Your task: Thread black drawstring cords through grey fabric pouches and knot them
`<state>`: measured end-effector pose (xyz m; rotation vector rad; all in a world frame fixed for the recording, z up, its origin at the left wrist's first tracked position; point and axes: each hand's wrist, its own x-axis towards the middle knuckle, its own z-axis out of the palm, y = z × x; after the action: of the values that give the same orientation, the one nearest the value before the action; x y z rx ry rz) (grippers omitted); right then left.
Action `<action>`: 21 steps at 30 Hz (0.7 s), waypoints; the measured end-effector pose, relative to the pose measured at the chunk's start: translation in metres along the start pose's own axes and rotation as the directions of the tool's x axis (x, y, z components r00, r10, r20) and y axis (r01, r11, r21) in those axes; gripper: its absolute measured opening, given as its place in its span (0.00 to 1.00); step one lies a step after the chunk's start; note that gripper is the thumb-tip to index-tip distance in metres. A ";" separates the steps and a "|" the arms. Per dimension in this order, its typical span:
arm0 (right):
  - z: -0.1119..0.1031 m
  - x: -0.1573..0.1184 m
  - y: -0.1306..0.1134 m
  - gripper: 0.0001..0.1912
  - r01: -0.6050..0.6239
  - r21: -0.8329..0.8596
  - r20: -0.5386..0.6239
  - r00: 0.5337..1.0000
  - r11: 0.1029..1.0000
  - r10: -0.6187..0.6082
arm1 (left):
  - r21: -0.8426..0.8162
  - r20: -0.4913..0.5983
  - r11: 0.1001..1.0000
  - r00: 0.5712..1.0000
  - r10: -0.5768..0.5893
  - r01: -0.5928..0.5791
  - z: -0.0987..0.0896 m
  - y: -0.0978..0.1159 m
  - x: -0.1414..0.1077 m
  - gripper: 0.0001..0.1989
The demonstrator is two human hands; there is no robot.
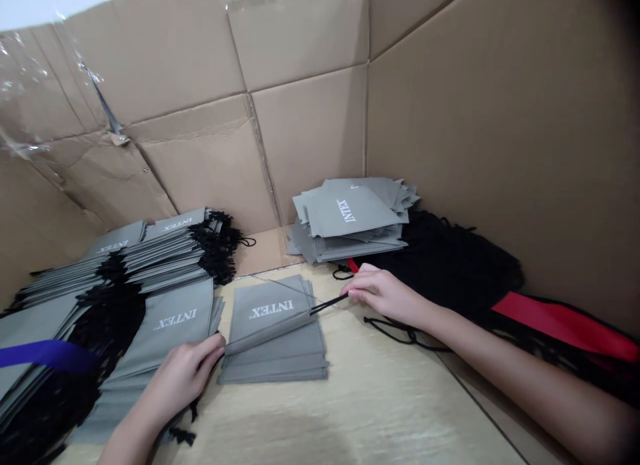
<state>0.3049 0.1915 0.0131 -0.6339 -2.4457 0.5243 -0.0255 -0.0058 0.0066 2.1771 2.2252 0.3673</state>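
A grey pouch (270, 330), seen nearly edge-on, stretches between my hands above a small stack of grey INTEX pouches (300, 365). My left hand (187, 368) is closed on the pouch's left end, beside a stack of corded pouches (176, 316). To the right, my right hand (373, 291) pinches the black cord (327, 305) that comes out of the pouch's other end. The cord is drawn out straight. What my left fingertips grip exactly is partly hidden.
Stacked pouches with black cords (165, 251) fill the left side, with a blue strip (47, 353) in front. A loose grey pile (350, 218) stands at the back, beside black cords (455, 258) and a red strip (565, 325). Cardboard walls (310, 131) enclose the table (390, 398).
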 end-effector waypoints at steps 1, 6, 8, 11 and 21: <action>0.001 0.000 -0.002 0.12 0.022 0.004 -0.032 0.999 1.000 -0.022 | 0.085 0.029 0.996 1.000 -0.006 0.004 -0.002 0.002 0.000 0.13; 0.004 -0.007 -0.028 0.12 0.093 0.031 -0.159 0.983 0.995 -0.087 | 0.492 -0.084 0.867 0.996 -0.037 0.073 0.000 0.036 0.000 0.14; 0.005 -0.011 -0.041 0.12 0.132 0.059 -0.180 0.976 0.989 -0.120 | 0.509 -0.262 0.851 0.965 0.006 0.133 0.010 0.068 0.003 0.23; 0.008 -0.017 -0.056 0.11 0.222 0.105 -0.223 0.955 0.969 -0.195 | 0.346 -0.287 0.934 0.937 0.197 -0.090 0.026 0.126 0.015 0.29; -0.004 -0.019 -0.050 0.14 0.337 -0.031 -0.416 0.852 0.941 -0.318 | 0.037 -0.440 0.976 0.873 0.211 -0.217 0.032 0.146 0.050 0.07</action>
<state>0.3049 0.1415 0.0330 -0.2604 -2.0651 0.2664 0.1220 0.0498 0.0079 2.5506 2.1505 0.9723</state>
